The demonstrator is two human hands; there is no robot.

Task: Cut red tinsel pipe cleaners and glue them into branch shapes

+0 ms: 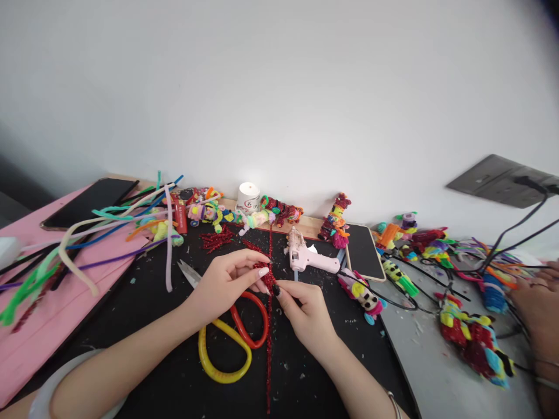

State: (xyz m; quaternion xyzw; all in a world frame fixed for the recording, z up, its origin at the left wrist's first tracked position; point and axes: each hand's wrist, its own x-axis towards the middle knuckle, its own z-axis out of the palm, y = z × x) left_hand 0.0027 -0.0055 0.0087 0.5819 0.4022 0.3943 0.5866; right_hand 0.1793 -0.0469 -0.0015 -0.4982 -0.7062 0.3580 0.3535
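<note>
Between my two hands is a small bundle of red tinsel pipe cleaner (264, 277). The fingers of my left hand (233, 276) are closed around its left side. My right hand (302, 302) pinches its right end between thumb and fingers. A long straight red tinsel pipe cleaner (269, 355) runs down the black mat beneath the hands. Scissors with one red and one yellow handle (224, 381) lie under my left wrist, blades pointing up and left. Beyond my right hand rests a pale pink glue gun (314, 259). Short red tinsel pieces (216, 239) lie past my left hand.
Loose coloured pipe cleaners (82, 250) spread over a pink sheet (65, 314) and a dark phone (91, 203) at left. A white cup (248, 199) and several pipe-cleaner figures (336, 221) line the wall. Another person's hand (535, 299) is at far right, near black cables.
</note>
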